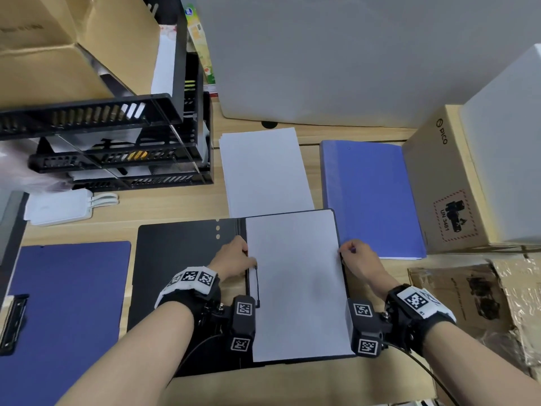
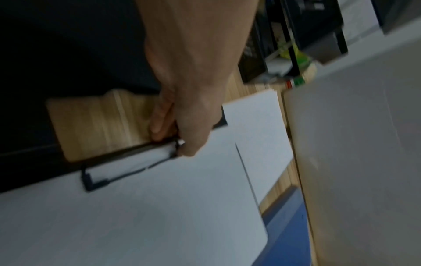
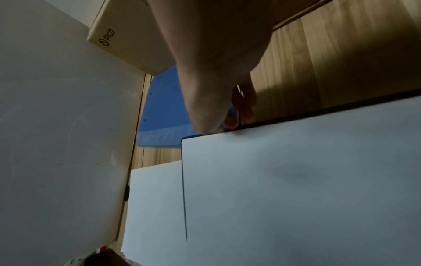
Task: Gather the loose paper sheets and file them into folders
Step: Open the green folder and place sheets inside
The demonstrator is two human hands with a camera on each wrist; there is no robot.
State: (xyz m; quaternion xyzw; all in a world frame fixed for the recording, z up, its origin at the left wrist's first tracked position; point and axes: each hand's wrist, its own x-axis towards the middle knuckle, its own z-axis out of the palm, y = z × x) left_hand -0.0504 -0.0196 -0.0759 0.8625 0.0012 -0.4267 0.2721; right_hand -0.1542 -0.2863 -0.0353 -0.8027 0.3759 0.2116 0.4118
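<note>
A black folder (image 1: 175,273) lies open in the middle of the wooden desk, with white sheets (image 1: 295,288) on its right half. My left hand (image 1: 237,256) curls round the folder's black wire clamp (image 1: 257,288) by the spine; the left wrist view shows the fingers (image 2: 159,126) on the clamp bar (image 2: 118,171). At the right rim of the sheets, my right hand (image 1: 357,259) pinches their edge (image 3: 296,198), its fingertips (image 3: 227,122) at that rim. Behind the folder lies a stack of loose paper (image 1: 263,171). To its right rests a shut blue folder (image 1: 371,197).
A black tiered tray rack (image 1: 117,142) stands back left, with a white power bank (image 1: 58,206) in front. A dark blue clipboard (image 1: 67,294) lies front left. A PICO carton (image 1: 439,183) and flattened cardboard (image 1: 483,303) crowd the right. A grey board (image 1: 351,54) closes the back.
</note>
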